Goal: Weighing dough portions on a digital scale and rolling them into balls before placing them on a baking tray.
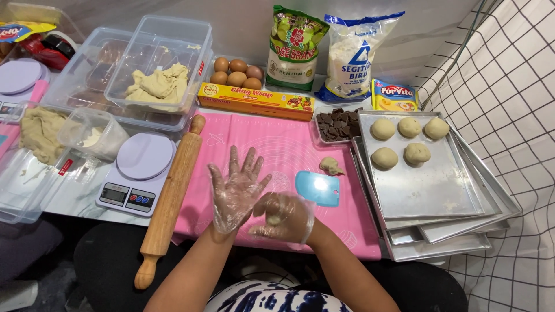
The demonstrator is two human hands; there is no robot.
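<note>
Dough ball (pixel 274 218) sits cupped in the gloved right hand (pixel 283 216), fingers curled around it, above the pink mat's (pixel 277 144) near edge; the gloved left hand (pixel 236 190) is spread flat, just left.

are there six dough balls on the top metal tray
No, the top metal tray holds five dough balls, three in the back row and two in front.

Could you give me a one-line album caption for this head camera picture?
Right hand in clear plastic glove cups a small dough ball beside the open left hand, above a pink silicone mat and wooden rolling pin.
</note>
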